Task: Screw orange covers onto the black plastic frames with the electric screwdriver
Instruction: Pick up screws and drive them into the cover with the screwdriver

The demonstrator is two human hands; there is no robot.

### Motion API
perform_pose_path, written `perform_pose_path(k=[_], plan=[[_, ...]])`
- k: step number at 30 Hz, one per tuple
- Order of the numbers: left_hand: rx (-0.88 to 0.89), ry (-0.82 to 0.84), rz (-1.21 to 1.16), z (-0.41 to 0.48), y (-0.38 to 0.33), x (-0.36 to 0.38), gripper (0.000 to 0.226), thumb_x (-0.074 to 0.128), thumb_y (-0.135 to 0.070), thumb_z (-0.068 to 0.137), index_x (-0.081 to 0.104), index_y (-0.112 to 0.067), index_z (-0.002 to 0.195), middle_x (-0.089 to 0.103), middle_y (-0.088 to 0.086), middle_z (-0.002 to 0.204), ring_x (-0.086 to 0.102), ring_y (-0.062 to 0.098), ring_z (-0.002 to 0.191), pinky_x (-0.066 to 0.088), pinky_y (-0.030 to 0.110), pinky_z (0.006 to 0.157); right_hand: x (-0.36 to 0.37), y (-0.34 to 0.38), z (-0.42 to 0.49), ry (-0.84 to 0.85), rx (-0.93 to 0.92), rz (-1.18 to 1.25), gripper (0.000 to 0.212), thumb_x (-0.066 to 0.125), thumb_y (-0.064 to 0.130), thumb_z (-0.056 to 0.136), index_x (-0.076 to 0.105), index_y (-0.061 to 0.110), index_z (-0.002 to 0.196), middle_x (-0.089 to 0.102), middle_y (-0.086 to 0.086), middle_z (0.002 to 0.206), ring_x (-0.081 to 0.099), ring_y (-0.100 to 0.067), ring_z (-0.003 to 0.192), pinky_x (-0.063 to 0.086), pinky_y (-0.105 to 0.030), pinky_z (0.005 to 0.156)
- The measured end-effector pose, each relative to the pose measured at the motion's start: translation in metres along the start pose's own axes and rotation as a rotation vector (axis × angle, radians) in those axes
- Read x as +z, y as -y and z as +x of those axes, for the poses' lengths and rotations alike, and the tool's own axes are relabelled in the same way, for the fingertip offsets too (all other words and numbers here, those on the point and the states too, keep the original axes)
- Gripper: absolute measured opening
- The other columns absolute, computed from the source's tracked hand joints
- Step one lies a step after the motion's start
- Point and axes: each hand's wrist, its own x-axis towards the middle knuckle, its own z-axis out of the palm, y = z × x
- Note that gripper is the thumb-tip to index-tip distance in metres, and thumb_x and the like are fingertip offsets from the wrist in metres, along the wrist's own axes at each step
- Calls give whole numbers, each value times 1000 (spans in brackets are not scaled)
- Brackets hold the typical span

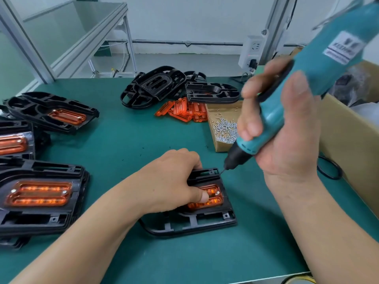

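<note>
Where the left hand's fingers point(192, 160) curl over the far edge of the black frame point(205, 223), the thumb presses down on the orange cover point(214, 201) seated in it, so the left hand point(174, 181) pinches cover and frame together. The frame lies flat on the green table point(123, 144), near the front edge and in the middle of the view. One silver screw point(218, 193) sits in the cover's right end.

The right hand point(287, 144) has its fingers point(251, 128) wrapped tightly round the teal electric screwdriver point(332, 58), which slants down to the left. Its bit tip point(223, 171) hangs just beside the frame's far right corner; whether it touches is unclear.

Behind the tool, a shallow cardboard tray point(223, 108) holds loose screws point(224, 128). A heap of spare orange covers point(184, 111) touches its left side, with a pile of bare black frames point(160, 87) beyond. On the left of the table lie several finished frames point(41, 193), each fitted with a cover. A large cardboard box point(348, 144) stands at the right.
</note>
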Motion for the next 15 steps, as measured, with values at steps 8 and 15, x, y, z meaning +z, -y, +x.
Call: perform_pose_path(k=[8, 15], plan=[[2, -11, -7, -1, 1, -3, 52, 63, -82, 72, 57, -47, 110, 52, -23, 105, 54, -4, 99, 49, 30, 90, -57, -4, 9, -483, 145, 112, 22, 49, 37, 109, 55, 18, 101, 59, -3, 87, 44, -8, 52, 38, -20, 50], [60, -391, -42, 26, -27, -17, 15, 58, -42, 103, 72, -36, 104, 68, -20, 97, 60, 0, 93, 52, 34, 84, -83, -10, 14, -652, 157, 192, 20, 54, 36, 107, 56, 17, 101, 59, -3, 85, 44, -9, 53, 39, -21, 51]])
